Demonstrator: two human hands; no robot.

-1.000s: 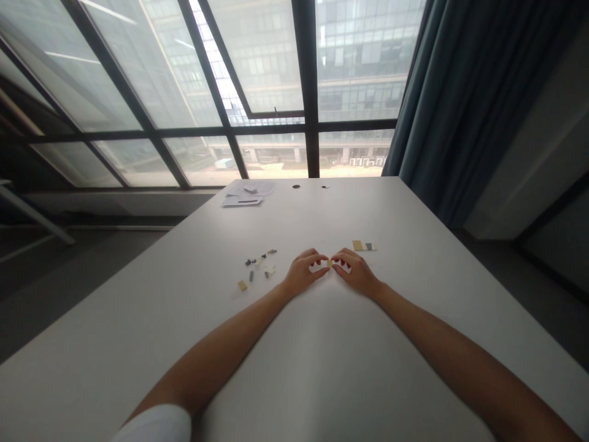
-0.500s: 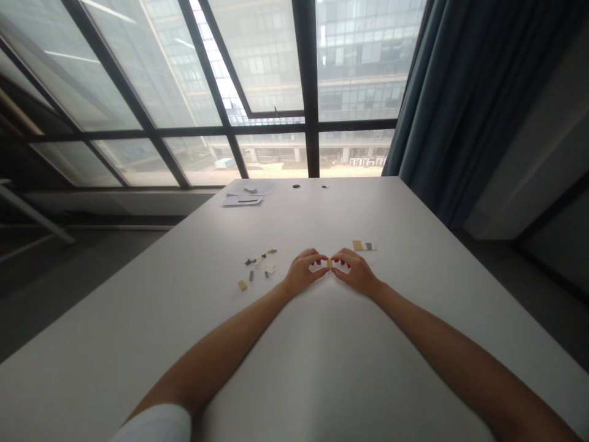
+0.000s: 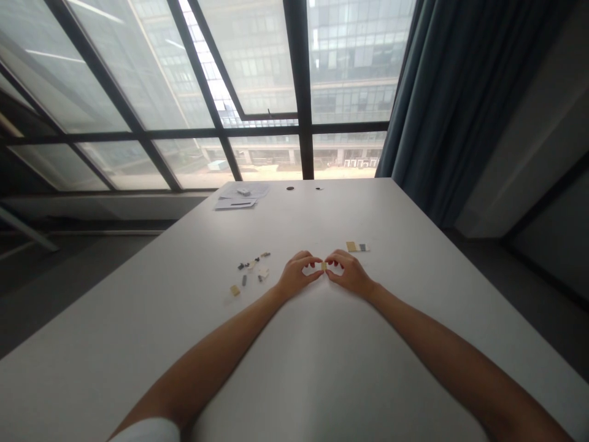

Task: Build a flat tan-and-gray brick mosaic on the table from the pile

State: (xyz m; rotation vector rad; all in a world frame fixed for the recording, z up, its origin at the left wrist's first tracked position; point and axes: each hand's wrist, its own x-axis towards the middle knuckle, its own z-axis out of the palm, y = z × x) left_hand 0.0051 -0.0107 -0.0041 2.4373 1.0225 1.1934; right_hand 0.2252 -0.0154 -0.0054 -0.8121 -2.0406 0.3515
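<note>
A small tan block-like piece is pinched between my two hands over the white table. My left hand grips it from the left with thumb and fingertips. From the right, my right hand holds the same piece in a similar pinch. The fingertips cover its sides, so its exact kind cannot be made out. Just beyond my right hand lies a flat tan piece, beside a white strip with a dark grey part. Left of my left hand are a loose tan piece and a grey bar.
Several small black, white and tan pieces are scattered on the left of the white table. Papers with a small white object lie at the far left. A dark round table hole sits near the window edge.
The whole view has shifted slightly, so everything appears a little further left. Both hands keep the same pinch on the tan piece.
</note>
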